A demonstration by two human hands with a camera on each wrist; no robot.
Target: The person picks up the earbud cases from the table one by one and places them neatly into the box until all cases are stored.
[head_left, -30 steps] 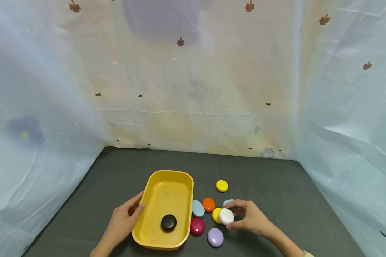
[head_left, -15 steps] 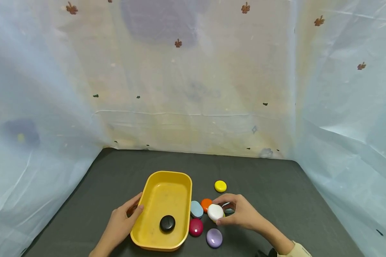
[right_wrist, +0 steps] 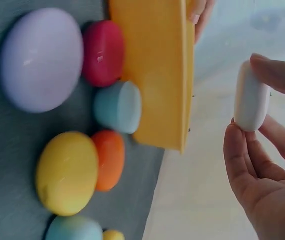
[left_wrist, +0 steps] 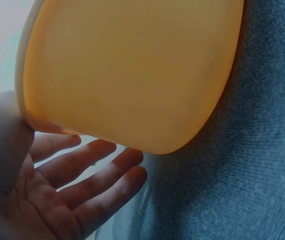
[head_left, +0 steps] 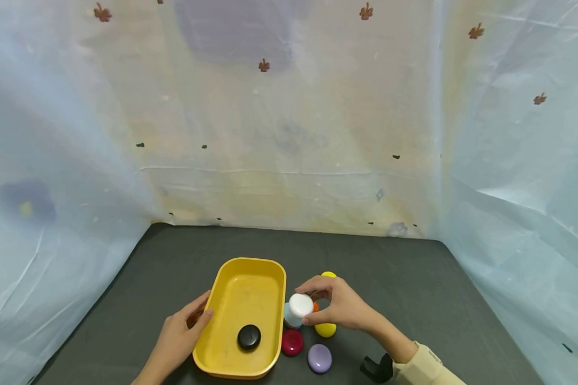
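Note:
My right hand point(head_left: 339, 302) pinches a smooth white pebble-like stone point(head_left: 301, 305) between thumb and fingers. The stone hangs above the loose stones, just right of the yellow tray point(head_left: 270, 263). In the right wrist view the white stone point(right_wrist: 251, 97) is seen edge-on, well off the table. My left hand point(head_left: 180, 334) holds the tray's left side, thumb at the rim and fingers along the outer wall point(left_wrist: 132, 75). A black stone point(head_left: 249, 337) lies inside the tray.
Beside the tray lie a crimson stone point(head_left: 292, 342), a lilac stone point(head_left: 319, 358), a light blue stone point(head_left: 290, 318), a yellow stone point(head_left: 325, 330) and a mostly hidden orange stone point(right_wrist: 110, 160). Another yellow stone point(head_left: 328, 274) sits farther back. Patterned sheeting point(head_left: 289, 133) walls the dark table.
My right hand has carried the white stone leftward and up, from over the yellow stone to near the tray's right rim. The left hand stays at the tray.

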